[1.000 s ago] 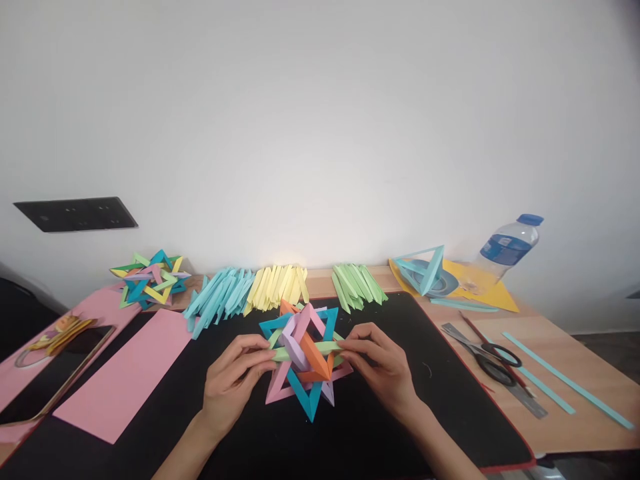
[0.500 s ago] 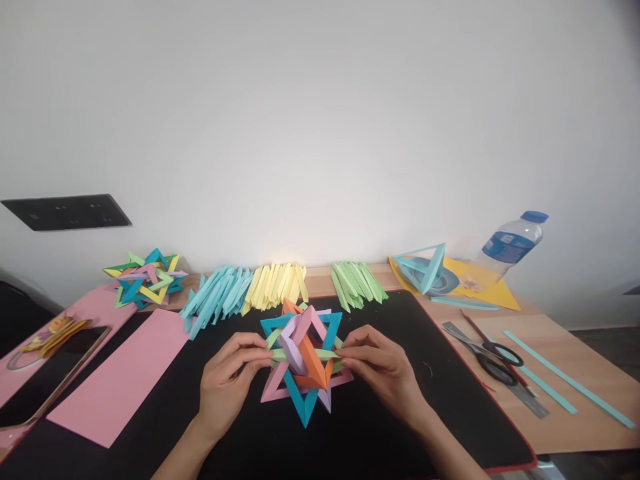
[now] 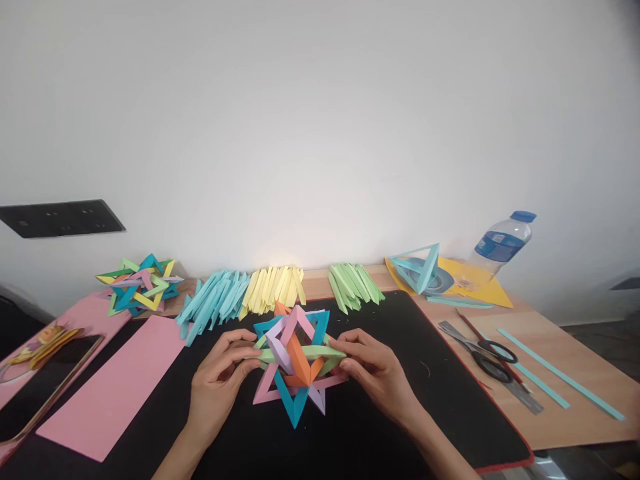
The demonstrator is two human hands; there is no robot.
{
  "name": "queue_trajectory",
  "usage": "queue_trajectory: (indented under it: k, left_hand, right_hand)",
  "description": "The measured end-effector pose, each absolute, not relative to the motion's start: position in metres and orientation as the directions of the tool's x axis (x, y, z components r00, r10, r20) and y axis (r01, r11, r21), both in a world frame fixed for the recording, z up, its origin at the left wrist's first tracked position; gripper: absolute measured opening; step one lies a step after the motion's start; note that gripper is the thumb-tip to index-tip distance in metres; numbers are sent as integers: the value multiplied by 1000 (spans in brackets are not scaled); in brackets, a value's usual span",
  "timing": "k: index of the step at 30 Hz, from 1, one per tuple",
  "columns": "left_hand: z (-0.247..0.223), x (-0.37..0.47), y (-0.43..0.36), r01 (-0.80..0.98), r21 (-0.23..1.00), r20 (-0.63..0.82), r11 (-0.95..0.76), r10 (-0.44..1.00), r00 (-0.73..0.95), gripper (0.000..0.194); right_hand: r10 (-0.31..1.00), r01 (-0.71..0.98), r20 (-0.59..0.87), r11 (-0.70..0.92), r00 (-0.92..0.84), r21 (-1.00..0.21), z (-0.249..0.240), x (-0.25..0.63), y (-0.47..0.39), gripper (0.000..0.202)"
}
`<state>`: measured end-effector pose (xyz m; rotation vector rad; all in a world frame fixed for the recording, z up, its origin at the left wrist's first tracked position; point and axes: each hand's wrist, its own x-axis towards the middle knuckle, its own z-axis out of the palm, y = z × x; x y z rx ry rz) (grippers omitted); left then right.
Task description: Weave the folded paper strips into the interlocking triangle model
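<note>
Between the two hands, over the black mat (image 3: 400,420), a many-pointed paper star (image 3: 301,363) of interlocked coloured strips is held. Across its front a light green strip (image 3: 280,355) is set, its long axis carried from left to right, nearly level, with a slight bow toward the wall (image 3: 320,133) at the middle. By the left hand (image 3: 217,383) the strip's left end is pinched, thumb and fingers being almost closed upon it; by the right hand (image 3: 370,373) the right end is gripped, thumb and fingertips being parted only narrowly about the paper. A large blue spike is pointed toward the near side, a lilac spike beside it is angled slightly rightward, and a pink corner is directed to the near left. Two blue corners are turned toward the wall, with an orange tip seen between them. Whether the star is rested on the mat or held above it cannot be told
</note>
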<state>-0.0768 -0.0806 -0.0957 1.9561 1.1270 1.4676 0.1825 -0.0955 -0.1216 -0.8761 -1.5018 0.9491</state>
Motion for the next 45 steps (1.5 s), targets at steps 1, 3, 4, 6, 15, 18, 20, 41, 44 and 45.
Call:
queue_trajectory:
  k: [1, 3, 4, 6, 15, 18, 20, 41, 44, 45]
  left_hand:
    - [-96, -77, -81, 341, 749, 571, -568, 814, 104, 9]
    - [-98, -77, -81, 333, 753, 567, -567, 816, 108, 10]
    - [-98, -77, -81, 330, 756, 564, -565, 819, 108, 10]
    - [-98, -76, -82, 329, 760, 561, -561, 821, 103, 10]
    - [-93, -72, -81, 268, 709, 654, -652, 750, 93, 16]
    - [-106, -72, -77, 253, 795, 569, -550, 823, 2, 8]
    - [-116, -72, -76, 252, 840, 508, -481, 860, -49, 9]
    - [-143, -77, -73, 145, 988, 93, -58, 964, -249, 41]
    - [-144, -79, -71, 167, 984, 107, -65, 960, -258, 40]
    - [-144, -79, -71, 194, 978, 127, -80, 962, -243, 37]
  right_hand:
    - [913, 4, 392, 395, -117, -919, -122, 181, -96, 23]
    - [921, -26, 381, 381, -80, -924, -123, 177, -96, 21]
    - [922, -29, 384, 383, -59, -923, -124, 176, -96, 20]
    - [915, -17, 402, 402, -24, -916, -123, 174, -96, 19]
    - [762, 230, 647, 632, -8, -740, -99, 177, -97, 34]
    - [720, 277, 694, 661, 32, -698, -99, 172, -96, 34]
    - [712, 295, 699, 655, 68, -696, -104, 168, -95, 30]
    - [978, -286, 199, 175, -56, -942, -123, 142, -94, 26]
    - [981, -271, 183, 158, -67, -950, -122, 139, -95, 24]
    - [981, -254, 182, 160, -64, -954, -122, 139, -94, 22]
